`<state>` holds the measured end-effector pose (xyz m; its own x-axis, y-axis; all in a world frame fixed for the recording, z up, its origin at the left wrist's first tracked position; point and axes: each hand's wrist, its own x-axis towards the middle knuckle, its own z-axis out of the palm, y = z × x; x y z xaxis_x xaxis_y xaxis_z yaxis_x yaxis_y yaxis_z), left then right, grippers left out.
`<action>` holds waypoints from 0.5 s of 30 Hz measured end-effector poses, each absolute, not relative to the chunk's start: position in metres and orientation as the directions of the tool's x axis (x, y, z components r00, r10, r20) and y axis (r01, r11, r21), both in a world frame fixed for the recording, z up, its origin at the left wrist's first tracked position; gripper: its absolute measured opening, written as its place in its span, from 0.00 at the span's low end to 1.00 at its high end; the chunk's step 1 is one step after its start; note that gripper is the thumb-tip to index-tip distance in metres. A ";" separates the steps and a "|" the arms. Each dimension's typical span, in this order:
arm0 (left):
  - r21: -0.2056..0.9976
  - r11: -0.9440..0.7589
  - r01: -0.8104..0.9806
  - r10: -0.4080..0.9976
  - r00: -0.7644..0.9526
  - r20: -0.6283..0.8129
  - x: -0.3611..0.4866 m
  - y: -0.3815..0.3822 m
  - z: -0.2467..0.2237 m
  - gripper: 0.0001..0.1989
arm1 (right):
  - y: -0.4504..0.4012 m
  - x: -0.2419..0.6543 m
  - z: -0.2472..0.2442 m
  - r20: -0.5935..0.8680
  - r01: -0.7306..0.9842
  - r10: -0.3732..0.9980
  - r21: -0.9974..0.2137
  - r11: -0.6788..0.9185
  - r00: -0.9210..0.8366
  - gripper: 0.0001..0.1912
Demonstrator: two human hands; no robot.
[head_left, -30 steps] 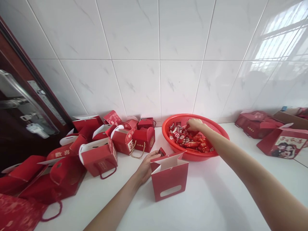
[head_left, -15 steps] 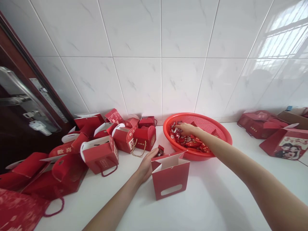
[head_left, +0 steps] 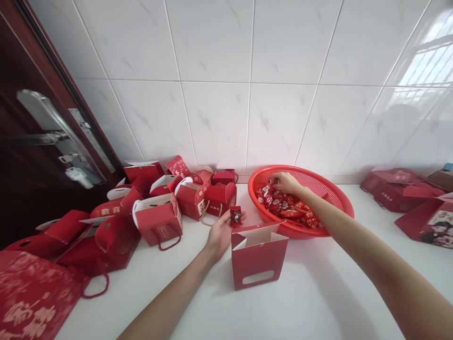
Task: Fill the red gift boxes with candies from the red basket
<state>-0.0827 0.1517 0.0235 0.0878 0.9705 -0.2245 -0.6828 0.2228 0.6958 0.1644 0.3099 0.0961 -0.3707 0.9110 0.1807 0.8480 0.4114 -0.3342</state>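
A red plastic basket [head_left: 345, 200] holds many red-wrapped candies [head_left: 290, 210]. My right hand [head_left: 285, 183] reaches into its left part, fingers pinched on a small dark wrapped candy [head_left: 271, 180]. Left of the basket, my left hand [head_left: 221, 233] is turned palm up with a dark red wrapped candy [head_left: 235, 216] lying on its fingers. Just right of that palm, an open-topped red paper box [head_left: 260, 257] with an oval window stands upright on the white table [head_left: 304, 302].
Several red gift boxes [head_left: 159, 219] crowd the left side, with a patterned red bag [head_left: 38, 297] at the near left. More red boxes [head_left: 398, 193] stand at the far right. A tiled wall [head_left: 215, 123] rises behind, and a dark door [head_left: 21, 189] is at left.
The view has shifted left. My left hand has opened out, showing the candy on it more fully. My right hand has lifted slightly from the candies, with a small one at its fingertips.
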 end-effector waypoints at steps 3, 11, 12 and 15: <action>0.728 0.171 -0.664 0.984 0.073 -0.163 -0.084 0.153 0.021 0.13 | 0.316 0.168 0.097 0.251 0.743 0.906 -0.518 0.424 -0.342 0.07; 0.753 0.153 -0.640 0.987 0.069 -0.142 -0.084 0.152 0.020 0.16 | 0.313 0.169 0.100 0.254 0.386 0.901 -0.837 0.387 -0.352 0.20; 0.756 0.155 -0.635 0.987 0.068 -0.145 -0.084 0.151 0.020 0.17 | 0.311 0.168 0.101 0.242 0.357 0.901 -0.857 0.373 -0.359 0.23; 0.772 0.167 -0.614 0.985 0.071 -0.157 -0.084 0.149 0.021 0.17 | 0.306 0.165 0.105 0.212 0.286 0.896 -0.897 0.337 -0.390 0.22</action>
<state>-0.0844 0.1488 0.0209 0.0706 0.9850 -0.1573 -0.6135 0.1673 0.7718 0.1653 0.3059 0.1053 -0.3899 0.8961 0.2119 0.2859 0.3366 -0.8972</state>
